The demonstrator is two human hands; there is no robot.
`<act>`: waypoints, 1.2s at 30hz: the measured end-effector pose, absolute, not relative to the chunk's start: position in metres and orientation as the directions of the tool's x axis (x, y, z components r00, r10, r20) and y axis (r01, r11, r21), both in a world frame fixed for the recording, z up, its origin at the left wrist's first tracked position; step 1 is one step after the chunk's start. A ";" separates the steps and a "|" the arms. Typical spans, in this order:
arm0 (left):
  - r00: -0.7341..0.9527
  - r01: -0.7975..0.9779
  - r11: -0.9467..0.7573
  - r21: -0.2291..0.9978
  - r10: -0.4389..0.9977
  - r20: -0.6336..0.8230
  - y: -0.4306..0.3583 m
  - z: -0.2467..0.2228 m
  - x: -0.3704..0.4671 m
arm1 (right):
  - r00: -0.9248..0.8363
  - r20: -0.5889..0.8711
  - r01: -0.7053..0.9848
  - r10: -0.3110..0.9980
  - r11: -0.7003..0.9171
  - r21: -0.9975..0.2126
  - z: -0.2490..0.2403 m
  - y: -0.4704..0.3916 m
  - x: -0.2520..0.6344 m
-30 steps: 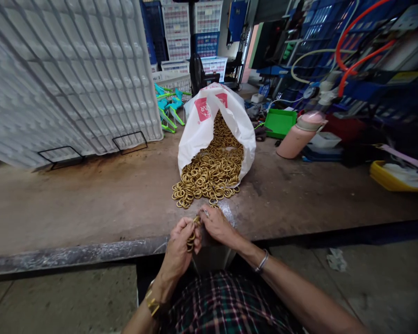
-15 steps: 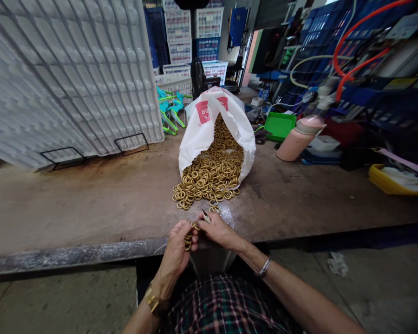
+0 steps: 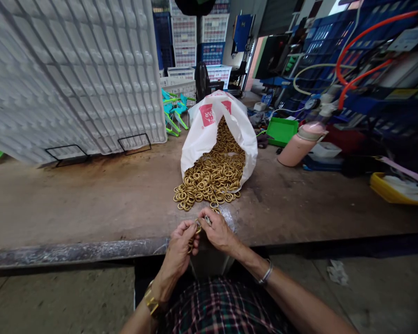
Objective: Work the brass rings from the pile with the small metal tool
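Observation:
Several brass-coloured rings (image 3: pixel 191 245) are gripped in my left hand (image 3: pixel 181 241), one of them raised between thumb and fingertips. Close against it on the right, my right hand (image 3: pixel 216 229) is closed on a small tool (image 3: pixel 208 220), mostly covered by the fingers. Its fingertips meet the raised ring. Beyond both hands, a white plastic bag (image 3: pixel 199 139) with red print lies open toward me, and a heap of brass rings (image 3: pixel 212 174) spills from it onto the brown table (image 3: pixel 125 199). A few loose rings lie just past my right hand.
White ribbed trays (image 3: pixel 90 74) stand at the left in black wire holders (image 3: pixel 135 143). Turquoise and green clips (image 3: pixel 177 116) lie behind the bag. To the right are a green tray (image 3: pixel 282 131), a pink bottle (image 3: pixel 297 147) and a yellow tray (image 3: pixel 397 192).
The view has shifted slightly. My right fingers have curled further over the tool, whose dark tip no longer sticks up, and the ring between my hands shows more clearly.

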State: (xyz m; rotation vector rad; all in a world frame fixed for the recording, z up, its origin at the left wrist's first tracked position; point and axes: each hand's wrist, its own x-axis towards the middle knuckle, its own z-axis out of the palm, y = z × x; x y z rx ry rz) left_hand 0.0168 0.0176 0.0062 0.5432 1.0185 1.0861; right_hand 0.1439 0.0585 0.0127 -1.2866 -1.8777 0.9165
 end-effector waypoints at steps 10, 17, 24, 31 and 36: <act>0.315 -0.701 0.623 0.347 0.707 -0.633 0.033 0.012 0.014 | -0.370 0.130 0.346 0.920 0.266 -0.900 0.012 0.063 0.144; 0.471 -0.751 0.650 0.118 0.651 -0.596 0.034 0.019 0.016 | -0.369 0.082 0.309 0.926 0.205 -0.929 0.017 0.065 0.144; 0.496 -0.738 0.664 0.122 0.655 -0.570 0.031 0.014 0.015 | -0.352 0.077 0.247 0.933 0.172 -0.954 0.019 0.069 0.142; 0.514 -0.727 0.676 0.122 0.652 -0.558 0.030 0.012 0.013 | -0.388 0.062 0.165 0.920 0.136 -0.977 0.018 0.068 0.141; 0.535 -0.742 0.664 0.095 0.671 -0.513 0.026 0.012 0.012 | -0.345 0.053 0.320 0.937 0.171 -0.932 0.014 0.069 0.142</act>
